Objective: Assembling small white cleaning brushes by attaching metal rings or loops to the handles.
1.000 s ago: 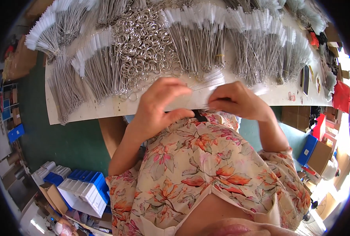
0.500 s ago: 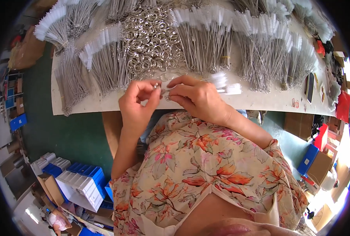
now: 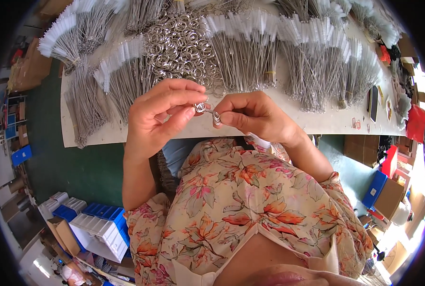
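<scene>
My left hand (image 3: 157,114) is closed, thumb and fingers pinching a small cluster of shiny metal key rings (image 3: 199,107). Close beside it, my right hand (image 3: 258,117) grips a few thin wire brushes by their ends, with the small wire loops (image 3: 216,117) showing past the thumb and fingertips. The rings and the wire loops meet between the two hands, just over the table's near edge. Most of the held brushes' length is hidden behind my right hand.
A pile of loose key rings (image 3: 181,47) lies mid-table (image 3: 296,121). Bundles of wire brushes with white bristles (image 3: 243,52) flank it, more brushes (image 3: 86,105) at the left. A dark flat object (image 3: 373,104) lies at right. Blue and white crates (image 3: 98,231) stand lower left.
My left hand has moved left and turned, its fingers now reaching over toward the right hand. The right hand has shifted slightly right, and the white bristles beside it are out of sight.
</scene>
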Available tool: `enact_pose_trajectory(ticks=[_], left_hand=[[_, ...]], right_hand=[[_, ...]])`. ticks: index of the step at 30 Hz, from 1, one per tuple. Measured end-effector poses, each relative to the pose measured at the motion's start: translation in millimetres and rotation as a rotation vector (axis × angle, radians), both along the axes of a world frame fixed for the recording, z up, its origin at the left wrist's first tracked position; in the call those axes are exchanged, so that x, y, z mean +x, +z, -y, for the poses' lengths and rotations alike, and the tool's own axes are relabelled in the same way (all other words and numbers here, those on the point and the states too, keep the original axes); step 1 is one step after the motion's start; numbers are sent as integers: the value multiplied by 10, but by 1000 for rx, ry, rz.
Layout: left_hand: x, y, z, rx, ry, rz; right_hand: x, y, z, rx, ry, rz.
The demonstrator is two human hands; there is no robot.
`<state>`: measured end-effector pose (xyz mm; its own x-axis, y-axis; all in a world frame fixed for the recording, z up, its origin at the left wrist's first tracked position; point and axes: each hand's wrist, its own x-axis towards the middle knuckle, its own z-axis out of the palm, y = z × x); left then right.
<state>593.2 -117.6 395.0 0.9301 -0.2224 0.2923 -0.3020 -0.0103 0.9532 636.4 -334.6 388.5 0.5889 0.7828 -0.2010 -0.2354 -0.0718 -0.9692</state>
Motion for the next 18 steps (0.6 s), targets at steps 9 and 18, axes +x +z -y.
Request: enact_pose_trajectory(ticks=[9,18], left_hand=[[-63,-44,260,-201,198,-28],[-21,176,350,103,368,443]], right_hand=[[8,-22,3,133,-43,-82],[25,391,-120,162,-295,117]])
